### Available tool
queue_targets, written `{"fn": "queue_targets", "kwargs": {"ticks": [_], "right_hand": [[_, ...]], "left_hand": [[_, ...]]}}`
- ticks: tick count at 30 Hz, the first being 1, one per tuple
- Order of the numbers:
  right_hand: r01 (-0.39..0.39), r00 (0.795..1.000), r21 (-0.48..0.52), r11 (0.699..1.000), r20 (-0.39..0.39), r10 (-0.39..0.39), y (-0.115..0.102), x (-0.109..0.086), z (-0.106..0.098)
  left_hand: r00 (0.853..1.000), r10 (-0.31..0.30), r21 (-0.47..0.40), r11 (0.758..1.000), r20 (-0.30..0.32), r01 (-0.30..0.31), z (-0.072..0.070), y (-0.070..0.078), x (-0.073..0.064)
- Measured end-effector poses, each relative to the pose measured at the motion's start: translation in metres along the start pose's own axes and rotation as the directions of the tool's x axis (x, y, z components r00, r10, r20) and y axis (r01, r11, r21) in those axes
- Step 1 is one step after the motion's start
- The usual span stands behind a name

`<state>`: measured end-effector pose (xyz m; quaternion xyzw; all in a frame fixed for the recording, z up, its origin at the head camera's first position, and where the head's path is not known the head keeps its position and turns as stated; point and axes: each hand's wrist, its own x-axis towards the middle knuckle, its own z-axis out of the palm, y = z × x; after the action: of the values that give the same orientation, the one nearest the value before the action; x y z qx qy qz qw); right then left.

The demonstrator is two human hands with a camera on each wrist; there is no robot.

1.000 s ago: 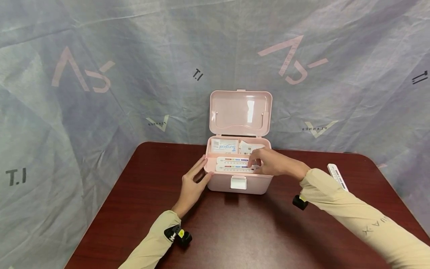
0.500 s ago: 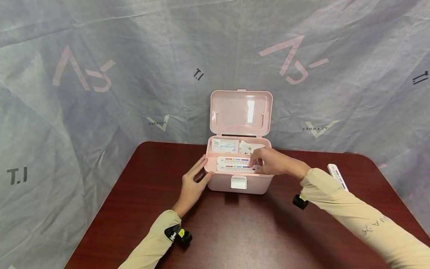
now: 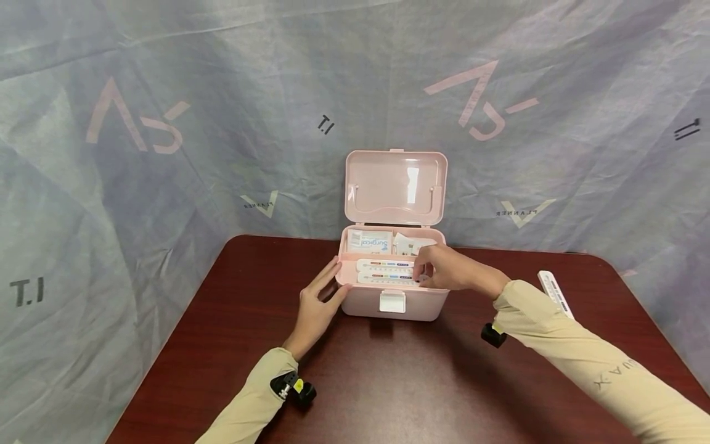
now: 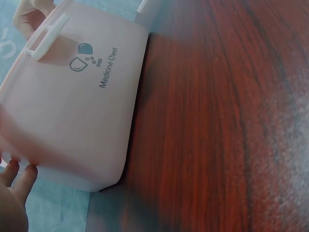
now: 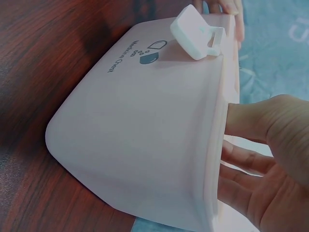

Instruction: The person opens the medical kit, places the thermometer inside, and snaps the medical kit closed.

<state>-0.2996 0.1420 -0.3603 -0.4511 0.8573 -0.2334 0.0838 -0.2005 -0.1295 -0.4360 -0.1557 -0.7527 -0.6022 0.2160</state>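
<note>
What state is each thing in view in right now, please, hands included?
Pink box: upright, open.
Lid: raised.
White latch: unfastened.
Two printed strips: lying parallel inside the box.
Third strip: on the table, partly hidden.
White rear packages: inside the box, seals unclear.
Left hand: fingers touching the box.
Right hand: reaching into the box, grip unclear.

Wood-grained table [image 3: 344, 382]: dark reddish-brown, far corners rounded.
Pink medicine chest [image 3: 357, 306]: stands upright and open near the far edge.
White printed strip [image 3: 553, 292]: lies aslant at the right, well apart from the chest, near end hidden.
</note>
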Motion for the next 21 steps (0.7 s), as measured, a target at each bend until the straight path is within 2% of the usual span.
{"fn": "queue_targets", "kwargs": {"ticks": [12, 17, 21], "right_hand": [[0.038, 0.999, -0.009, 0.999, -0.037, -0.039, 0.0046, -0.0045, 0.0023], [0.076, 0.992, 0.004, 0.997, -0.096, -0.076, 0.0071, -0.0066, 0.0026], [0.087, 0.984, -0.025, 0.996, -0.153, -0.090, 0.0072, -0.0090, 0.0011]], "left_hand": [[1.000, -0.004, 0.008, 1.000, 0.003, 0.004, 0.0009, -0.0010, -0.0005], [1.000, 0.000, 0.012, 1.000, 0.000, 0.000, 0.0008, -0.0006, -0.0005], [1.000, 0.011, 0.010, 1.000, 0.001, -0.011, 0.0004, -0.0002, -0.0007]]}}
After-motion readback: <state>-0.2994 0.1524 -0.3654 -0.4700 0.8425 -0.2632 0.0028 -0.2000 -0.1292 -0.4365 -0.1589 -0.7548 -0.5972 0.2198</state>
